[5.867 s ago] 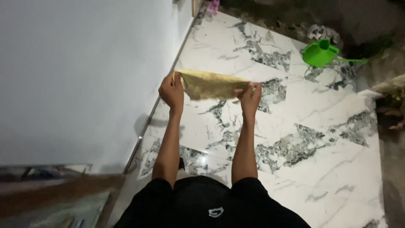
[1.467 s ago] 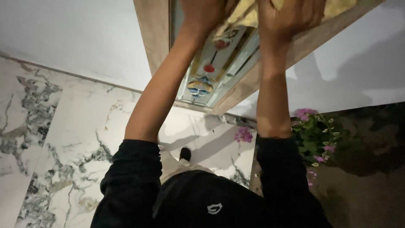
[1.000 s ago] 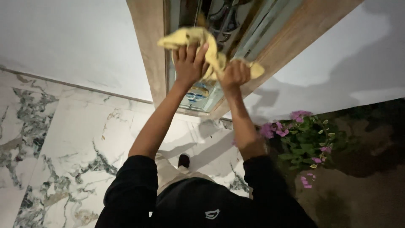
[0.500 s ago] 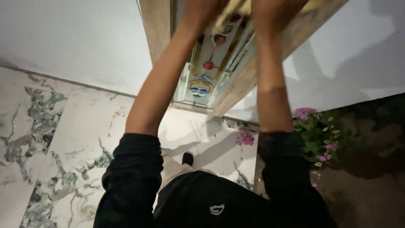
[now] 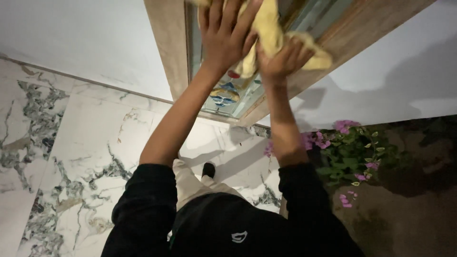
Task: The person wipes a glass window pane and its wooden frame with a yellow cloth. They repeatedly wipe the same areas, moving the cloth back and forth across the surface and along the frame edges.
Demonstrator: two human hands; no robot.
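A yellow cloth (image 5: 269, 33) is pressed against a decorated glass panel (image 5: 223, 93) set in a wooden frame (image 5: 167, 43). My left hand (image 5: 226, 33) lies flat on the cloth with fingers spread, high on the glass. Beside it, my right hand (image 5: 281, 59) is curled around a bunched part of the same cloth. The panel shows coloured painted shapes below my hands. The cloth's upper part runs out of the top of the view.
A white wall (image 5: 71, 43) flanks the frame on both sides. Below is a white marble floor with dark veins (image 5: 81, 157). A plant with pink flowers (image 5: 352, 152) grows from dark soil at the right, close to the frame's foot.
Both hands have slid down the glass with the cloth since half a second ago, when they were out of view at the top. Earlier I held the cloth stretched over the floor.
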